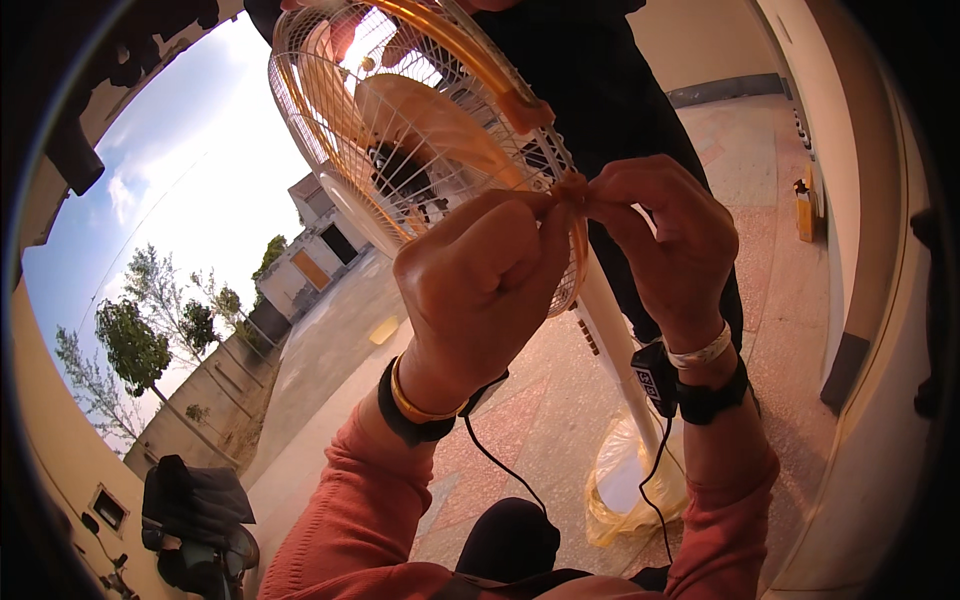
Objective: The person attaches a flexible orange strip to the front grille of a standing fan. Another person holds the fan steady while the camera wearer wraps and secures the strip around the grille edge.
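Observation:
A white standing fan leans across the view, its wire guard edged by an orange rim band. Orange blades show through the wires. Both hands meet at the guard's near right edge. My left hand is closed, thumb and forefinger pinching the rim band. From the right, my right hand pinches the same spot, fingertips almost touching the left ones. Any small part between the fingertips is hidden. Just above sits an orange clip on the rim.
A person in dark clothes stands behind the fan, a hand at the guard's top. Yellowish plastic wraps the fan's base on the tiled floor. Black cables hang from my wrist straps. At lower left stands a dark scooter-like shape.

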The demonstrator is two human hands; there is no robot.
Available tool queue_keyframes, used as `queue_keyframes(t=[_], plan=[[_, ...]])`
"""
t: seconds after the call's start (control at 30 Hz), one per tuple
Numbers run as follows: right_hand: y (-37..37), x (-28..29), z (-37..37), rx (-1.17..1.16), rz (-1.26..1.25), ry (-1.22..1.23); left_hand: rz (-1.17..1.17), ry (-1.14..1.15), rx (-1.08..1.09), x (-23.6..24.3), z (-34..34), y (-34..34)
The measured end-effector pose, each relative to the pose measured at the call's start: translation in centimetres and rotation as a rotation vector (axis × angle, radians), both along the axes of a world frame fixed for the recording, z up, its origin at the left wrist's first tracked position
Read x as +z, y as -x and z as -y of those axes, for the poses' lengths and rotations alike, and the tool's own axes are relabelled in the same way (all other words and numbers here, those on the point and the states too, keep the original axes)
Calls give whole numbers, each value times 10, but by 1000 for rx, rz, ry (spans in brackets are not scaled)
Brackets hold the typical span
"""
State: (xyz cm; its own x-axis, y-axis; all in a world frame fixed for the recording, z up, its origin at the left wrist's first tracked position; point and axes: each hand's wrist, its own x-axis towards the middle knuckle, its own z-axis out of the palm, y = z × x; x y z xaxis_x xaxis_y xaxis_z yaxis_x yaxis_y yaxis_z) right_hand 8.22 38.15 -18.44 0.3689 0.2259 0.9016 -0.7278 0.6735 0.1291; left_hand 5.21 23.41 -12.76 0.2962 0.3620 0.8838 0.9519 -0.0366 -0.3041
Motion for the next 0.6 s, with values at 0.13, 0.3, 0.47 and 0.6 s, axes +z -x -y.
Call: queue_keyframes(t=[0.13,0.3,0.47,0.6], plan=[[-2,0,0,-108,-27,-41,24,29,-24,-1,3,1],[-6,6,-3,-234,-75,-98,37,40,-79,1,2,3],[-7,9,-10,-268,-74,-170,35,60,-110,3,3,4],[-10,16,-15,-329,-79,-254,68,81,-118,5,5,1]])
